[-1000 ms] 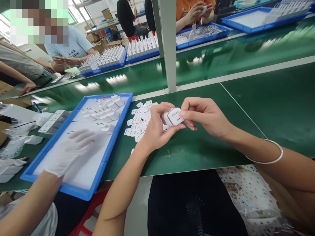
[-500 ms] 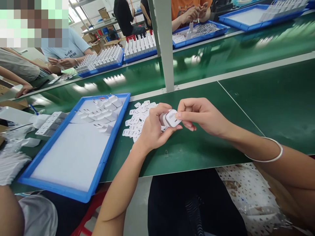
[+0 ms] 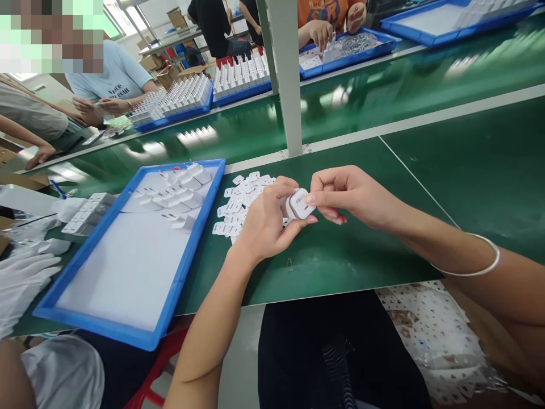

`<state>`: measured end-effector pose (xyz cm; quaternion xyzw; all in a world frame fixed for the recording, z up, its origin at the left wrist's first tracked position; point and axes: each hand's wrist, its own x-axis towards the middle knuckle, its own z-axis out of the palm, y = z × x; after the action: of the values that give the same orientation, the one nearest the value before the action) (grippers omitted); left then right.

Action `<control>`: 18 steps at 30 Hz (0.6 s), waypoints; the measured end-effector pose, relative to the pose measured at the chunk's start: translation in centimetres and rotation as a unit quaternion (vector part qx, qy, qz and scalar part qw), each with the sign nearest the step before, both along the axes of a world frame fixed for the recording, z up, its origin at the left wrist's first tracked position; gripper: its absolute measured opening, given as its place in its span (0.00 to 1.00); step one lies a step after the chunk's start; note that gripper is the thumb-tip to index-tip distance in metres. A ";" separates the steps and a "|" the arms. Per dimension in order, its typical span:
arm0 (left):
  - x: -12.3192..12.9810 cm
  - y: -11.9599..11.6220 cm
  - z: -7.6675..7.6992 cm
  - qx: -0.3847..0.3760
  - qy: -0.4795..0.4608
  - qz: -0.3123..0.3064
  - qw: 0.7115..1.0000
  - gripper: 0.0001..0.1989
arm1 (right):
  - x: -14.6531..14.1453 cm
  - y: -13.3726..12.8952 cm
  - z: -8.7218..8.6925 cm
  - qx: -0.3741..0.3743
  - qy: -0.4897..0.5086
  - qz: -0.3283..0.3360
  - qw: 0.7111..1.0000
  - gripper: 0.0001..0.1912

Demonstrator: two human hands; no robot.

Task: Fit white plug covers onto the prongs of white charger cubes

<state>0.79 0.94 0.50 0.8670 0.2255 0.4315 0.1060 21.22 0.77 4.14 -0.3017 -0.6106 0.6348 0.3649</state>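
Observation:
My left hand point(image 3: 266, 221) is wrapped round a white charger housing point(image 3: 288, 208) above the green table. A white end plate point(image 3: 303, 205) with a small slot and faint print sits at the housing's right end. The thumb and index finger of my right hand point(image 3: 340, 196) pinch the edge of this plate. Just behind and left of my left hand, many loose white plates point(image 3: 232, 210) are spread on the table. Further left, a blue-rimmed tray point(image 3: 193, 244) holds several white plug housings point(image 3: 183, 193) with pins at its far end.
A grey post point(image 3: 289, 79) rises from the table's far rail. Grey-white boxes point(image 3: 87, 215) and a gloved hand point(image 3: 25, 284) of a neighbour are at the left. Across the bench, people work beside blue trays point(image 3: 170, 119) of plugs. A bracelet is on my right forearm.
Both my hands and the housing have shifted very slightly right in view; their hold looks the same. The neighbour's gloved hand has spread. Across the bench, the orange-shirted person's hand has lowered to the tray.

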 end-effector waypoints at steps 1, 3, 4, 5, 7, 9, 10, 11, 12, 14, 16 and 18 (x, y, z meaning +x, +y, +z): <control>0.0 0.0 0.0 -0.004 0.003 0.004 1.000 0.25 | 0.0 0.0 -0.1 0.001 0.001 0.000 1.000 0.20; 0.1 -0.1 -0.1 -0.015 0.006 0.010 1.000 0.25 | -0.1 0.0 -0.1 0.007 0.002 -0.003 1.000 0.20; 0.1 -0.2 -0.1 -0.021 0.006 0.012 1.000 0.25 | -0.1 0.0 -0.1 0.010 0.001 -0.005 1.000 0.21; 0.2 -0.2 -0.2 -0.026 0.004 0.015 1.000 0.25 | -0.1 0.0 -0.2 0.013 0.000 -0.007 1.000 0.21; 0.3 -0.2 -0.3 -0.031 -0.001 0.020 0.999 0.24 | -0.1 0.0 -0.2 0.017 -0.003 -0.013 1.000 0.21; 0.3 -0.1 -0.5 -0.028 -0.005 0.026 0.999 0.24 | -0.2 0.0 -0.2 0.021 -0.006 -0.017 1.000 0.21; 0.4 -0.1 -0.5 -0.027 -0.006 0.029 0.999 0.25 | -0.2 0.0 -0.2 0.023 -0.007 -0.019 1.000 0.21; 0.4 -0.1 -0.6 -0.027 -0.008 0.030 0.999 0.25 | -0.2 0.0 -0.3 0.025 -0.010 -0.022 0.999 0.21; 0.4 -0.1 -0.6 -0.027 -0.009 0.030 0.999 0.25 | -0.2 0.0 -0.3 0.026 -0.014 -0.024 0.999 0.21; 0.4 -0.1 -0.7 -0.031 -0.011 0.030 0.999 0.25 | -0.2 0.0 -0.4 0.031 -0.022 -0.032 0.999 0.21; 0.5 -0.1 -0.7 -0.039 -0.015 0.030 0.999 0.24 | -0.2 0.0 -0.5 0.039 -0.025 -0.038 0.998 0.21; 0.5 -0.1 -0.7 -0.051 -0.022 0.030 0.998 0.24 | -0.2 0.0 -0.5 0.049 -0.023 -0.039 0.998 0.21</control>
<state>1.28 0.80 -0.19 0.8434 0.2709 0.4418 0.1419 21.01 0.80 3.62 -0.3216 -0.6370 0.5823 0.3896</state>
